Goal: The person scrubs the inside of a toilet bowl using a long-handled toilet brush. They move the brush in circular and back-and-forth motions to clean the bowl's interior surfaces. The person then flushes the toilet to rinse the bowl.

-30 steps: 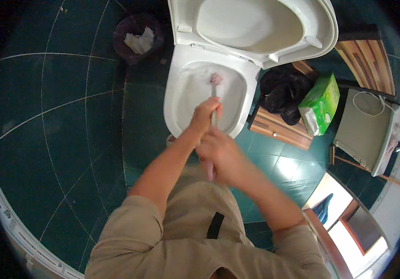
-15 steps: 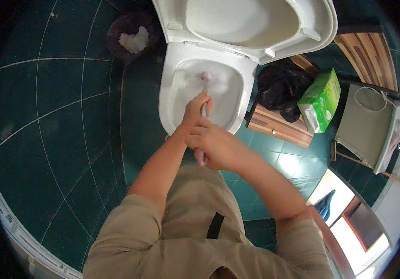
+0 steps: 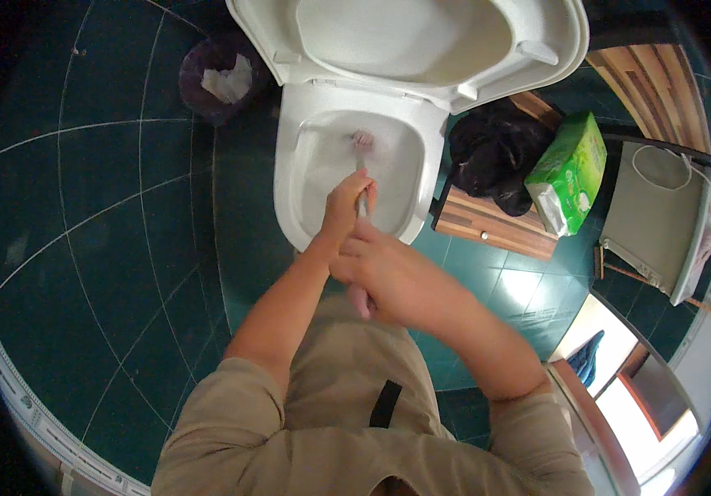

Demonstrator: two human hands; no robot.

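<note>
A toilet brush (image 3: pixel 362 140) with a pale pink head and a long grey handle reaches into the white toilet bowl (image 3: pixel 301 194). Its head is inside, toward the back of the bowl. My left hand (image 3: pixel 344 207) is wrapped round the shaft above the front rim. Closer to my body, my right hand (image 3: pixel 380 266) grips the handle, and its pink rounded end sticks out below the fingers. The toilet lid and seat (image 3: pixel 405 37) are raised. Whether the bristles touch the bowl cannot be made out.
Left of the toilet stands a dark bin (image 3: pixel 198 99) with white paper in it. On the right, a wood-striped cabinet (image 3: pixel 496 233) carries a black bag (image 3: pixel 500 153) and a green tissue pack (image 3: pixel 572 169). Further right is a washbasin (image 3: pixel 657 223). Dark green tiles (image 3: pixel 107 248) cover the left.
The toilet has shifted slightly left and down in view. The brush head shows more sharply and sits a little lower in the picture. Both hands keep their grip on the handle.
</note>
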